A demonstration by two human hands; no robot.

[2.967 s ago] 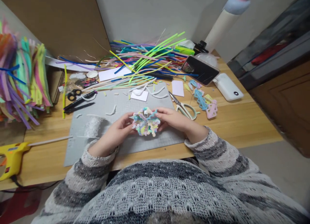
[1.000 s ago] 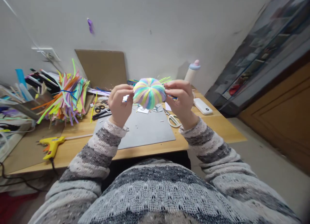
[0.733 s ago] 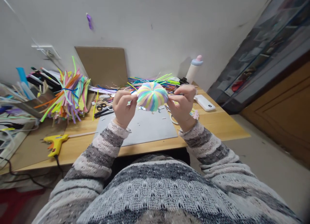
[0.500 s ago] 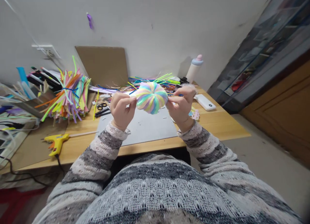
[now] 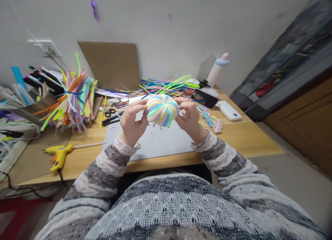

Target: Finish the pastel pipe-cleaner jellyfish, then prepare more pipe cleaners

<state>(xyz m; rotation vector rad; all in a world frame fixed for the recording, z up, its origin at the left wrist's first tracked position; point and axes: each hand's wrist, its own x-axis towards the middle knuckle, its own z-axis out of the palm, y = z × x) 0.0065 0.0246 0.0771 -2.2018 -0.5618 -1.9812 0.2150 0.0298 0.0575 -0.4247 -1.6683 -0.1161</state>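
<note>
A round ball of pastel pipe cleaners (image 5: pixel 162 110), striped green, pink, blue and yellow, is held up above the grey cutting mat (image 5: pixel 155 143). My left hand (image 5: pixel 131 122) grips its left side with the fingertips. My right hand (image 5: pixel 190 117) pinches its right side. Both wrists are in grey striped knit sleeves.
A yellow glue gun (image 5: pixel 61 153) lies at the left of the wooden desk (image 5: pixel 249 139). A bundle of pipe cleaners (image 5: pixel 70 100) stands at the left; loose ones (image 5: pixel 166 86) lie at the back. A phone (image 5: pixel 204 97), power bank (image 5: pixel 229 111), scissors (image 5: pixel 111 113), bottle (image 5: pixel 218 68) and cardboard (image 5: pixel 111 65) are nearby.
Three seconds ago the piece was held low over the mat, frilly side up. Both hands lifted and turned it to show the rounded side, then lowered it slightly toward the mat.
</note>
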